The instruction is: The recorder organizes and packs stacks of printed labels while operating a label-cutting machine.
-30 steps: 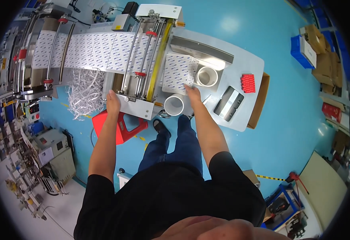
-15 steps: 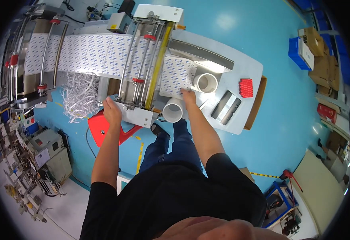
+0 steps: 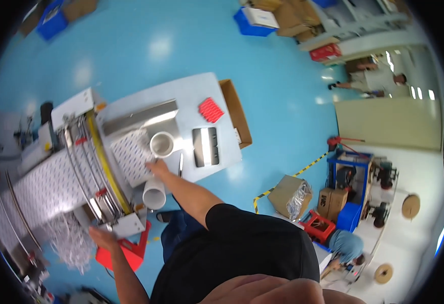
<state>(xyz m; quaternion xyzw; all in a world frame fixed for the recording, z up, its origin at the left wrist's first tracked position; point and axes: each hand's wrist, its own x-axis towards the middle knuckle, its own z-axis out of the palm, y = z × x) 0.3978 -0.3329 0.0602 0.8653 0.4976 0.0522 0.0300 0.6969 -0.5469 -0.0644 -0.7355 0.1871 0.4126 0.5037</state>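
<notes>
White printed label sheet (image 3: 131, 154) under the fingertips, that is where the right hand (image 3: 157, 167) sits, flat on the sheet's near corner with the fingers spread a little and pressing down, clamped on nothing. Just beyond those fingers stands a white roll core (image 3: 161, 144), open end up, close to the hand but apart from it; a second white roll (image 3: 154, 193) hangs at the table's near edge, just under the forearm. The sheet runs away from the hand to the person's left, its long axis following the web (image 3: 44, 187) through the machine's rollers (image 3: 87, 167) and past the yellow bar (image 3: 105, 167). Over there the left hand (image 3: 102, 237) rests on the machine's near corner bracket (image 3: 126, 224), well apart from the sheet's end; whether its fingers are curled around the edge or merely laid on it I cannot tell. So the right hand is plainly the nearer one to the sheet. Outward now: a slim pen-like tool (image 3: 180, 164) beside the wrist, a dark tray (image 3: 205, 146), a red ridged block (image 3: 211, 109), a brown cardboard box (image 3: 237, 119) against the grey table (image 3: 191, 86), a tangle of white waste strip (image 3: 70, 243) and a red stand (image 3: 125, 253) on the blue floor.
</notes>
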